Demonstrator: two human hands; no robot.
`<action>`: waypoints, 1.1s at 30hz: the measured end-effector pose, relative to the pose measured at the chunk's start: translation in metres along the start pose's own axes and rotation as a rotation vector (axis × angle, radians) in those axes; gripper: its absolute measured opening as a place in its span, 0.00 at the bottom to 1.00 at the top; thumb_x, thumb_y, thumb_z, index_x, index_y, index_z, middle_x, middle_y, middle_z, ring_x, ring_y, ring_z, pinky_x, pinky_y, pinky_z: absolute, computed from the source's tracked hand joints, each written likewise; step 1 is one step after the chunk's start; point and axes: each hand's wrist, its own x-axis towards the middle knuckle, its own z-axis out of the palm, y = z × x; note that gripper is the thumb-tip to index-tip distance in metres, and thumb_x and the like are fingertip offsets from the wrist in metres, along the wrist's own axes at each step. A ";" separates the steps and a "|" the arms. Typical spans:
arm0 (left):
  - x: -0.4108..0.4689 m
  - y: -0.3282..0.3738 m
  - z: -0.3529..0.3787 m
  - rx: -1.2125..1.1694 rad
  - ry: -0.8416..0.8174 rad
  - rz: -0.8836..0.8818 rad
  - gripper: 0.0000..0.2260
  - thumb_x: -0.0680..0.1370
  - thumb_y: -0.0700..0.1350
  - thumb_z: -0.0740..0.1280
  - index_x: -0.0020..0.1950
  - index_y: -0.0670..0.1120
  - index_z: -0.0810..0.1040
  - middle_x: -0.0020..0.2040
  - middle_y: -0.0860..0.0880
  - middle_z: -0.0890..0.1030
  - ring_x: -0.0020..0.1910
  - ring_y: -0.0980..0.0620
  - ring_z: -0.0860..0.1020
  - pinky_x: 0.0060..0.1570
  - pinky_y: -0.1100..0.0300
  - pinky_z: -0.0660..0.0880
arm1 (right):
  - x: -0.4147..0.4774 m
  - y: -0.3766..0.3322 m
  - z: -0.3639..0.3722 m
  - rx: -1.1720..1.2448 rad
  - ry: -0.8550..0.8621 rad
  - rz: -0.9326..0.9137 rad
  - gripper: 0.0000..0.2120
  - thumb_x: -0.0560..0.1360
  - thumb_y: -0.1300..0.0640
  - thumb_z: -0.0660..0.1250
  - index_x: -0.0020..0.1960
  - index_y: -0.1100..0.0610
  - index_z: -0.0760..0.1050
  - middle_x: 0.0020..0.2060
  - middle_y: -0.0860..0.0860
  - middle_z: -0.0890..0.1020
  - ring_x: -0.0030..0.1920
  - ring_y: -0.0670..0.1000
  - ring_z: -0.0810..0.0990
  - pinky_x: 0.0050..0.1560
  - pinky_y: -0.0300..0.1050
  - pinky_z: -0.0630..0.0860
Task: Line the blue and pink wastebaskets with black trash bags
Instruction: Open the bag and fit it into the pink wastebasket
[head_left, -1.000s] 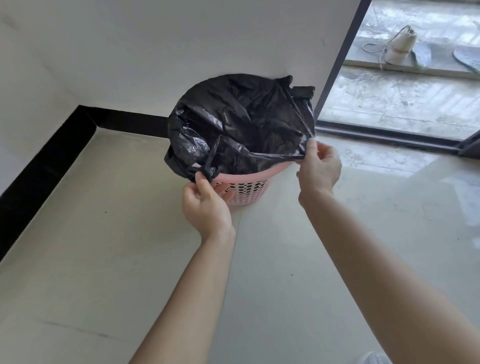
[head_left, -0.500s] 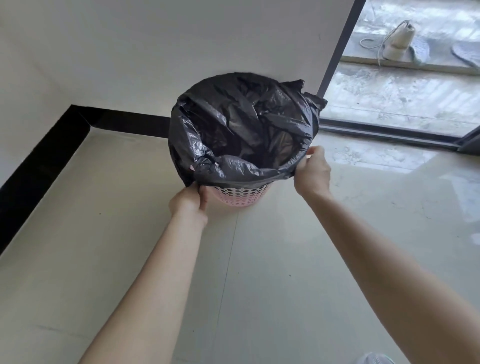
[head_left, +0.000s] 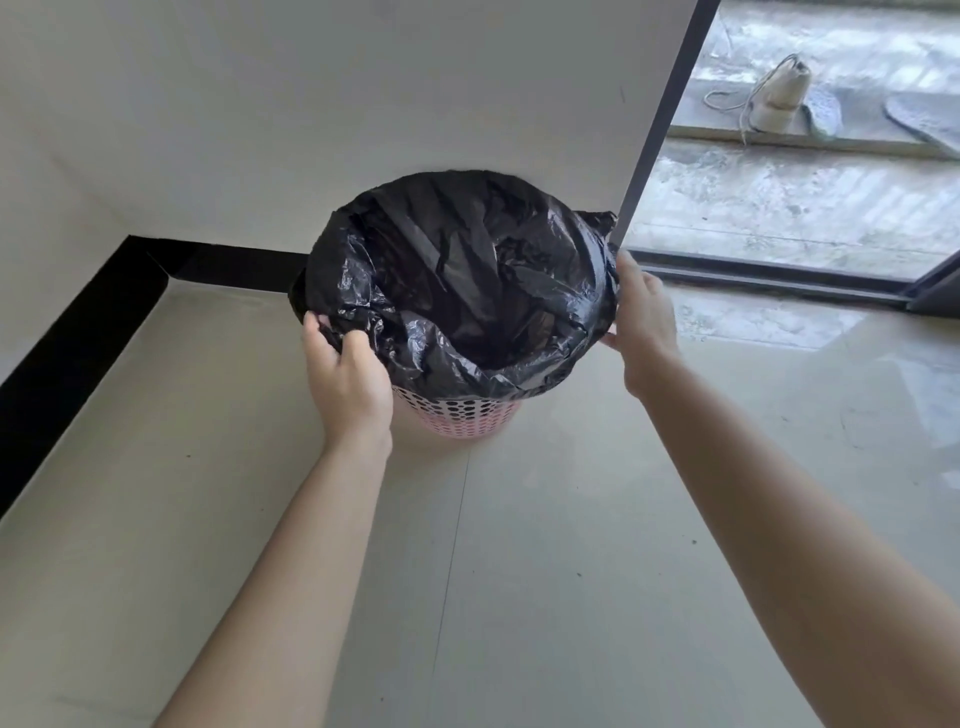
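A pink perforated wastebasket (head_left: 457, 418) stands on the pale tiled floor near a white wall. A black trash bag (head_left: 457, 280) sits inside it, its mouth folded out over the rim all around, so only the basket's lower band shows. My left hand (head_left: 345, 379) pinches the bag's folded edge at the basket's left side, thumb and fingers closed on the plastic. My right hand (head_left: 641, 322) presses against the bag's edge on the right side, fingers wrapped behind it. No blue wastebasket is in view.
A black baseboard (head_left: 78, 332) runs along the wall at left and behind the basket. A dark door frame (head_left: 660, 124) opens at right onto a wet balcony floor with a white shoe (head_left: 779, 98) and insoles.
The bag's near edge has been pulled further down over the rim. My left hand moved up from under the basket's front to its left side; my right hand shifted up along the right side.
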 end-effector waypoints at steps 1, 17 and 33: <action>0.003 -0.001 0.000 -0.045 -0.006 -0.022 0.23 0.75 0.41 0.57 0.70 0.47 0.71 0.66 0.48 0.77 0.64 0.49 0.75 0.65 0.56 0.71 | 0.000 -0.002 0.003 -0.058 0.035 -0.082 0.18 0.74 0.37 0.63 0.50 0.50 0.79 0.48 0.49 0.84 0.51 0.50 0.82 0.51 0.49 0.79; 0.019 0.007 -0.034 0.200 0.215 0.136 0.31 0.73 0.64 0.60 0.69 0.46 0.69 0.68 0.52 0.69 0.70 0.48 0.65 0.69 0.47 0.65 | 0.016 -0.029 0.010 -0.271 0.317 -0.359 0.14 0.78 0.51 0.62 0.63 0.49 0.73 0.56 0.49 0.75 0.48 0.41 0.75 0.56 0.42 0.74; 0.011 -0.002 -0.006 0.480 -0.220 0.247 0.30 0.75 0.36 0.58 0.76 0.47 0.58 0.78 0.44 0.50 0.74 0.53 0.57 0.66 0.73 0.53 | -0.007 -0.052 0.076 -1.230 -0.489 -0.722 0.25 0.75 0.56 0.65 0.73 0.52 0.68 0.63 0.57 0.76 0.62 0.58 0.75 0.61 0.48 0.72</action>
